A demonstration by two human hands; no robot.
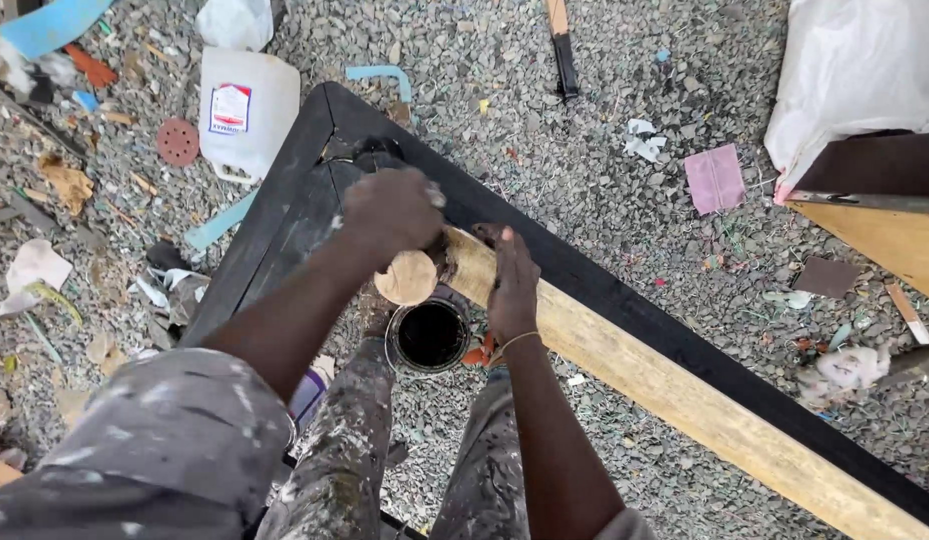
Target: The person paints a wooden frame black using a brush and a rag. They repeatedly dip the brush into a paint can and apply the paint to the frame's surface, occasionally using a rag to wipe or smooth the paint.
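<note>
A large wooden frame (625, 300) lies on gravel, its outer face black and its inner edge bare yellow wood (685, 390). My left hand (393, 212) is closed over a round tan pad or sponge (409, 277) pressed at the frame's inner edge near the corner. My right hand (512, 283) rests flat on the bare wood beside it, fingers wrapped over the edge. An open round tin (431, 336) with a dark inside stands on the ground just below both hands, between my paint-spattered trouser legs.
A white plastic jug (247, 110) and a red sanding disc (178, 141) lie at the upper left. A white sack (855, 70) and a wooden board (885, 235) sit at the right. A handled tool (562, 45) lies at the top. Scraps litter the gravel.
</note>
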